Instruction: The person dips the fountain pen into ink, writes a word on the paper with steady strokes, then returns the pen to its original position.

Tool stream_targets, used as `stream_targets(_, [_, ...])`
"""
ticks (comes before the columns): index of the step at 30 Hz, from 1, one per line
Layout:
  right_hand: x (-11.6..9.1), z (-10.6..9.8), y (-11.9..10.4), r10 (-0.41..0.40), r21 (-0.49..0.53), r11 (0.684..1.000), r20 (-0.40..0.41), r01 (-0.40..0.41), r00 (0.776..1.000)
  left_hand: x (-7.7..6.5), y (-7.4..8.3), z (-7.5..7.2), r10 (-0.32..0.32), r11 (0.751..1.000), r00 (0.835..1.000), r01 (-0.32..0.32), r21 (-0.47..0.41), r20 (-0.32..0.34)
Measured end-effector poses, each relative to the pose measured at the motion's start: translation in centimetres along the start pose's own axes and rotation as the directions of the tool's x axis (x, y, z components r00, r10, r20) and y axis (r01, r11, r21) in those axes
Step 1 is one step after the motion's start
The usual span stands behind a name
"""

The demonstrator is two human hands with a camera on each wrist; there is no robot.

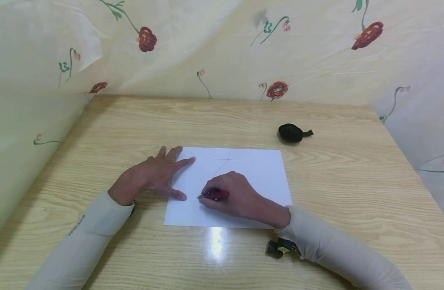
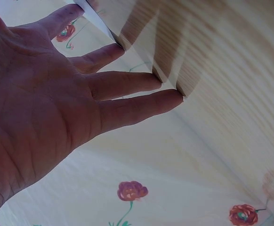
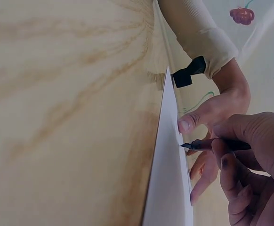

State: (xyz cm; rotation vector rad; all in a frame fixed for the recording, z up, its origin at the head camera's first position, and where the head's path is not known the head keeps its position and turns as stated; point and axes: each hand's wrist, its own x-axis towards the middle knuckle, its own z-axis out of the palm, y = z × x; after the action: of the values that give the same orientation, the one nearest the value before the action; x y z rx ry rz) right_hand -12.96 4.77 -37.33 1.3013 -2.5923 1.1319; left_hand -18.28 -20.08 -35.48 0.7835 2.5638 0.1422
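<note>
The right hand (image 1: 238, 195) pinches a red pen (image 1: 221, 194); the left hand (image 1: 153, 174) lies wide at the paper's (image 1: 193, 213) left edge; thin lines (image 1: 240, 160) are drawn far, near-left is blank.

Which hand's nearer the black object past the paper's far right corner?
Right. The right hand is over the paper, nearer the person and left of the black object; the left hand is at the paper's left edge, farther off.

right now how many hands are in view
2. The left hand is spread at the left side of the paper, thumb and index finger over the sheet; the right hand is over the paper, holding the pen.
</note>
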Motion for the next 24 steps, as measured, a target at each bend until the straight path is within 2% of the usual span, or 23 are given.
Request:
stream_targets(6, [0.1, -0.4, 0.2, -0.009, -0.028, 1.000, -0.025, 0.008, 1.000, 0.0, -0.1, 0.0, 0.004, 1.000, 1.000, -0.004, -0.012, 0.002])
stream_targets(12, [0.5, -2.4, 2.0, 0.006, -0.089, 0.996, -0.142, -0.019, 0.990, 0.0, -0.2, 0.0, 0.001, 1.000, 1.000, -0.001, -0.030, 0.003])
stream_targets(15, [0.5, -3.6, 3.5, 0.076, -0.058, 0.994, -0.190, -0.088, 0.979, 0.1, -0.1, 0.0, -0.004, 0.999, 1.000, 0.005, -0.036, 0.007])
stream_targets(19, [0.2, -5.0, 5.1, 0.201, -0.048, 0.975, -0.241, -0.218, 0.949, 0.2, 0.0, -0.1, -0.005, 0.999, 1.000, 0.005, -0.042, 0.007])
stream_targets(24, [0.0, -5.9, 6.2, 0.308, -0.049, 0.944, -0.234, -0.327, 0.922, 0.2, -0.1, -0.2, -0.005, 0.999, 1.000, 0.005, -0.047, 0.007])
